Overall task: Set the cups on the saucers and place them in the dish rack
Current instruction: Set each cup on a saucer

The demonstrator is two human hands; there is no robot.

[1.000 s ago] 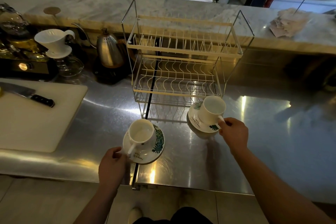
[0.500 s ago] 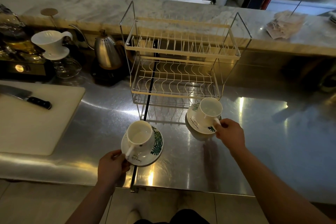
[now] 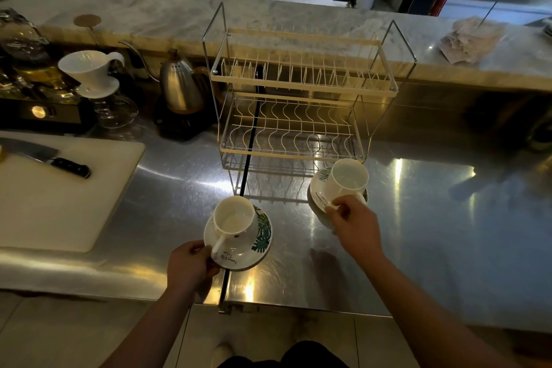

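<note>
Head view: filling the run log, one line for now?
left hand: grips left saucer | right hand: grips right saucer | cups seated | dish rack: empty

Cups: two, one [image 3: 234, 219] lower centre, one [image 3: 346, 181] right of centre. Saucers: two [image 3: 259, 243] [image 3: 318, 188]. Dish rack [image 3: 298, 116]: one, two tiers. Kettle [image 3: 179, 88]: one. Cutting board [image 3: 53, 197]: one. Knife [image 3: 56, 160]: one. Coffee dripper [image 3: 89, 70]: one. Hands: two [image 3: 189, 266] [image 3: 355, 225].
</note>
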